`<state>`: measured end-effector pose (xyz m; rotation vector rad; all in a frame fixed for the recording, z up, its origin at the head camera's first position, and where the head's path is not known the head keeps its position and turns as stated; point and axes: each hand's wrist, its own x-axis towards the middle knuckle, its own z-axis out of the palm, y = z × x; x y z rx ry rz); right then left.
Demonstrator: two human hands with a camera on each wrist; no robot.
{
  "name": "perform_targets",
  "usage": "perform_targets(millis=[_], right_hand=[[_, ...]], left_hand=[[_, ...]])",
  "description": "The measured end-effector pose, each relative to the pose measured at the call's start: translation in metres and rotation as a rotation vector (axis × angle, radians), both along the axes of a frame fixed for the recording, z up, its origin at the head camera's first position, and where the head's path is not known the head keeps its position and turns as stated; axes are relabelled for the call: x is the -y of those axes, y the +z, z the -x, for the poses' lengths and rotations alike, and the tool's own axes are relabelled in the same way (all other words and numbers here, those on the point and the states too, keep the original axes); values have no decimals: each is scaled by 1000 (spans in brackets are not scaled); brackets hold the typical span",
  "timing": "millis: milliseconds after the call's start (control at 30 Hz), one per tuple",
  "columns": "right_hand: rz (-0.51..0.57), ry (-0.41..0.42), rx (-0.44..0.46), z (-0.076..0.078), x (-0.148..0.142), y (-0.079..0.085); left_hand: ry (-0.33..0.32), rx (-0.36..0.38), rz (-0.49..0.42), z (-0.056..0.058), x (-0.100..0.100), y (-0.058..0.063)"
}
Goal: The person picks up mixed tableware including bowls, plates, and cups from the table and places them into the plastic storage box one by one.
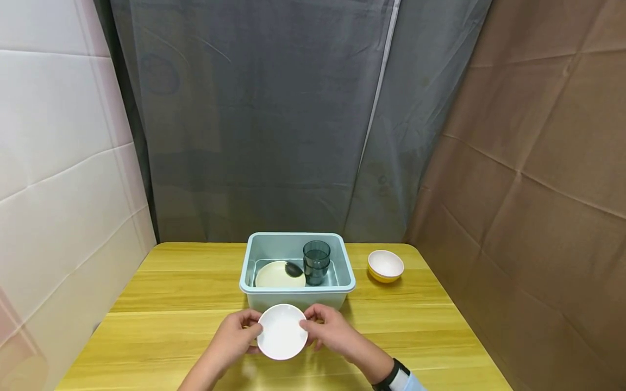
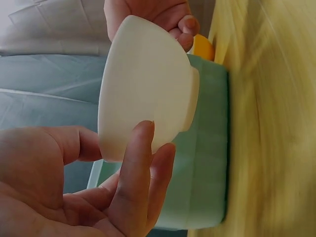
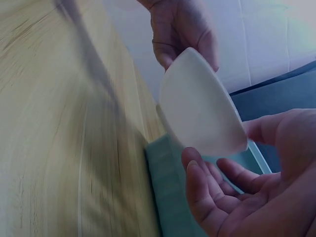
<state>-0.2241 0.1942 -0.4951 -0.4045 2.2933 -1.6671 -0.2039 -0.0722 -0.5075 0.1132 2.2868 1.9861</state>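
A white bowl [image 1: 282, 332] is held up over the table [image 1: 171, 293], just on the person's side of a tub, its inside facing the head camera. The left hand [image 1: 236, 335] pinches its left edge, thumb at the rim and fingers against the outside; the right hand [image 1: 332, 328] grips the opposite edge in the same way. Both wrist views show the bowl's pale outer wall, and the left one also its raised foot.

The pale blue-green tub [image 1: 313, 300] stands directly beyond, its near wall partly hidden by the bowl and fingers. Inside, toward the left, lies a cream dish [image 1: 274, 275] with a dark oval patch at its right; the near wall cuts off its lower edge. Close on its right stand dark see-through cups [image 1: 316, 263], one stacked in another; whether they touch the dish I cannot tell. These take up much of the tub's floor.

Apart from the tub, to its right, a yellow bowl [image 1: 386, 266] with a white inside sits upright near the table's far right corner. A black watch strap [image 1: 385, 376] circles the right wrist, above a light blue sleeve [image 1: 415, 384]. Gray cloth [image 1: 274, 136] hangs behind, white cloth [image 1: 63, 136] at left, brown cloth [image 1: 548, 136] at right.
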Motion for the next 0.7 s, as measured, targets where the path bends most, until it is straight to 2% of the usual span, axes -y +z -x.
perform_targets(millis=[167, 500, 700], right_hand=[[-16, -24, -31, -1, -9, 1], [-253, -102, -203, -1, -39, -6], [-371, -64, -295, -1, -48, -9]], left_hand=[[-37, 13, 59, 1, 10, 11], [-104, 5, 133, 5, 28, 55], [-122, -3, 152, 13, 34, 76]])
